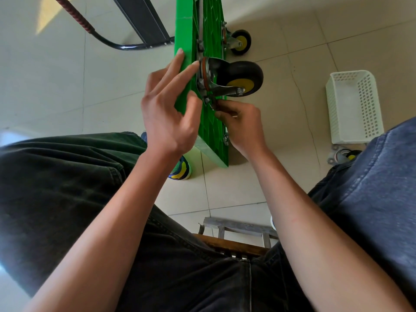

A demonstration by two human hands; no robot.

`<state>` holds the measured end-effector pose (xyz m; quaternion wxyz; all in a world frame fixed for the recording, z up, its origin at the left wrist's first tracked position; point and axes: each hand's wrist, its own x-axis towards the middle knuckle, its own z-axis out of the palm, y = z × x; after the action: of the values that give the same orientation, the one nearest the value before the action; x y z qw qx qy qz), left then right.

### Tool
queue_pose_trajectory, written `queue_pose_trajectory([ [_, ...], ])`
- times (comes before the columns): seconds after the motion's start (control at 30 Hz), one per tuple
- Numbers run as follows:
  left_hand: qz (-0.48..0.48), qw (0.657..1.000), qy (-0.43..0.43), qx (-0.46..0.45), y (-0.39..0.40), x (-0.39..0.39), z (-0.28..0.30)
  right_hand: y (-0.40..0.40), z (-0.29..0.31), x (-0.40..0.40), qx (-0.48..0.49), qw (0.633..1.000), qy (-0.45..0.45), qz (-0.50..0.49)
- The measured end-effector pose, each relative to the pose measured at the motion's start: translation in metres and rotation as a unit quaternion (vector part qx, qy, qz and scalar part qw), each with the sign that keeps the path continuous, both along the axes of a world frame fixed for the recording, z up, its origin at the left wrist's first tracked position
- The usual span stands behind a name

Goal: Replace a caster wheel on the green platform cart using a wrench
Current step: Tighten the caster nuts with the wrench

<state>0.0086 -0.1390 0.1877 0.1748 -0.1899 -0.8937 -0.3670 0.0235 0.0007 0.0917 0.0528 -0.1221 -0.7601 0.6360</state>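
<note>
Two hands are at the green platform cart [183, 70], which stands on its edge on the tiled floor [67, 86] between my knees. My left hand [166, 109] rests straight-fingered against its smooth top side, thumb near the edge. My right hand [240, 124] curls its fingers [221, 114] round a dark wrench [213, 104], its head set at a bolt just below the caster wheel [242, 77] on the ribbed underside. Farther along sits a second caster [240, 41]. A white basket [353, 106] stands on the floor at my right, a loose caster [342, 155] beside it.
</note>
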Motion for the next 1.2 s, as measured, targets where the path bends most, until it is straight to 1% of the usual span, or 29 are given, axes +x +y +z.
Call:
queue_pose_trajectory([
  [0.17, -0.001, 1.0, 0.01, -0.004, -0.001, -0.001, -0.001, -0.007, -0.005, -0.002, -0.036, 0.999, 0.023, -0.018],
  [0.37, 0.001, 1.0, 0.022, 0.0, -0.001, -0.002, -0.003, -0.011, -0.01, -0.005, -0.066, 0.997, 0.013, -0.034],
  [0.63, 0.002, 1.0, 0.017, 0.005, -0.002, -0.002, -0.003, -0.017, -0.012, -0.004, -0.04, 0.997, 0.024, -0.057],
  [0.77, 0.002, 1.0, 0.012, 0.002, -0.001, -0.001, -0.002, -0.021, -0.002, 0.004, 0.014, 0.998, 0.011, -0.058],
  [0.83, 0.001, 1.0, 0.008, 0.001, -0.001, -0.001, -0.002, -0.023, 0.007, 0.006, 0.043, 0.998, -0.01, -0.054],
  [0.93, 0.001, 1.0, 0.007, 0.001, -0.002, 0.0, -0.002, -0.02, 0.018, 0.002, 0.089, 0.993, -0.072, -0.03],
  [1.1, -0.003, 1.0, 0.002, -0.003, -0.001, 0.001, 0.0, -0.016, 0.023, 0.004, 0.093, 0.991, -0.091, -0.013],
  [1.2, -0.005, 1.0, 0.004, -0.001, -0.001, 0.001, 0.0, -0.017, 0.024, 0.007, 0.084, 0.993, -0.085, -0.003],
])
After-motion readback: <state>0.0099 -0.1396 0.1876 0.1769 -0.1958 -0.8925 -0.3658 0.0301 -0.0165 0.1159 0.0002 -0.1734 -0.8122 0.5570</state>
